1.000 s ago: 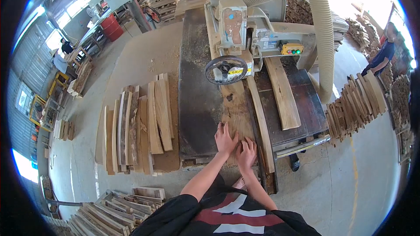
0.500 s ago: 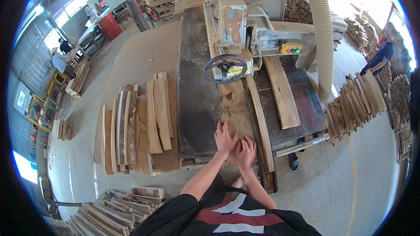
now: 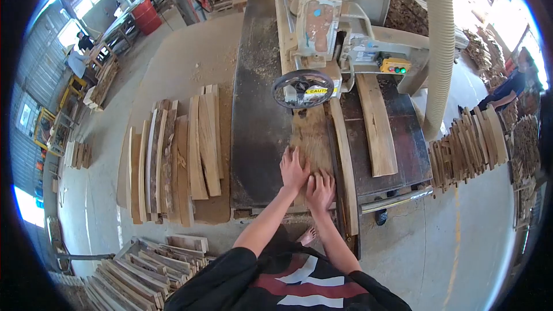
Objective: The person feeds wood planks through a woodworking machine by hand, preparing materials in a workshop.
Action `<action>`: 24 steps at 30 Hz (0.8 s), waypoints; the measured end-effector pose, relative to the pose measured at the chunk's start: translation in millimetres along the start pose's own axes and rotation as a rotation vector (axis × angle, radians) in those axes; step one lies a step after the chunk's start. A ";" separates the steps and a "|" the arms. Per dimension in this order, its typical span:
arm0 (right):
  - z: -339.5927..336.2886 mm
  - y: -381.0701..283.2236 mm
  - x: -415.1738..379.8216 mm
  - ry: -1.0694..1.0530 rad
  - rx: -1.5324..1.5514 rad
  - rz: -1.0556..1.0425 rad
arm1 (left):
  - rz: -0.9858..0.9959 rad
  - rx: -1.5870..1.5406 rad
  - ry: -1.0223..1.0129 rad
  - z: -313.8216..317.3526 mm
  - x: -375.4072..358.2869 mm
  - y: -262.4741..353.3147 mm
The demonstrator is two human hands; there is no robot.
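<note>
A wide wooden board (image 3: 311, 138) with a dark knot lies on the dark machine table (image 3: 253, 98), its far end hidden under the saw head (image 3: 320, 29). My left hand (image 3: 294, 168) rests on top of the board, fingers spread and pointing forward. Just to its right and nearer to me, my right hand (image 3: 319, 190) presses on the board with bent, parted fingers. Along the board's right side runs a narrow wooden strip (image 3: 344, 167), beside a dark rail. A black handwheel (image 3: 304, 88) stands ahead of both hands.
Left of the table lie several planks (image 3: 199, 150); more timber (image 3: 138, 276) is stacked at lower left. A separate board (image 3: 377, 126) lies on the table's right. A thick hose (image 3: 439, 52) hangs beyond it, near stacked slats (image 3: 466, 147) and a person (image 3: 510, 89).
The board has slid forward toward the saw head, its knot now closer to the handwheel. Both my hands have moved forward with it. The camera view has shifted a little.
</note>
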State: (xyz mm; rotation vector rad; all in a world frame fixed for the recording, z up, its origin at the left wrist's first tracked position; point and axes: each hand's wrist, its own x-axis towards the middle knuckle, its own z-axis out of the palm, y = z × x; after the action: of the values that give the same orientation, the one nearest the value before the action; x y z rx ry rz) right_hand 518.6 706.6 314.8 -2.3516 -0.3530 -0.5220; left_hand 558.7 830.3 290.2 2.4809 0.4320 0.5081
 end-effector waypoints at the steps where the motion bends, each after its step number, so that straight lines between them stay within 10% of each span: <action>1: 6.0 0.3 9.6 0.028 0.008 -0.019 | -0.006 0.017 0.001 2.9 9.8 -1.4; 13: 75.6 2.0 104.9 0.200 0.085 -0.179 | -0.077 -0.520 0.432 0.3 117.3 -35.3; 24: 155.4 21.0 197.4 0.319 -0.214 -0.032 | -0.196 -0.392 0.497 -176.7 47.7 -160.0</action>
State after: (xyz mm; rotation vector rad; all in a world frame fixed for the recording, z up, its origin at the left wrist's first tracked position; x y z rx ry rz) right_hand 742.9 818.6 287.8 -2.4148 -0.1939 -0.9766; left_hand 491.6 1057.5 344.9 1.9011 0.6859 1.0239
